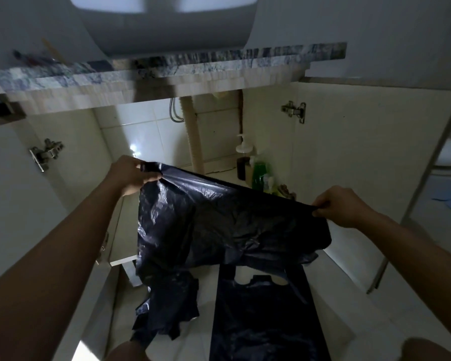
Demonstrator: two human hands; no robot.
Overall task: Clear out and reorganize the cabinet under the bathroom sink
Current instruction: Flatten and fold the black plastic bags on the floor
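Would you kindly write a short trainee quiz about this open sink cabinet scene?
1. True or false: the left hand and right hand both pinch the upper edge of the dark bag.
2. The green bottle stands in the cabinet on its: A) left side B) right side C) doorway.
3. Fill in: the second bag, with handles, lies flat on the ____.
Key: 1 true; 2 B; 3 floor.

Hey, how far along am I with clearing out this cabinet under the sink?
Partway, it seems. One flat bag already lies spread on the floor. In hand: your left hand and right hand stretch a black bag by its edge before the cabinet. Left: the pump bottle, green bottle and others beside them stand at the cabinet's back right.
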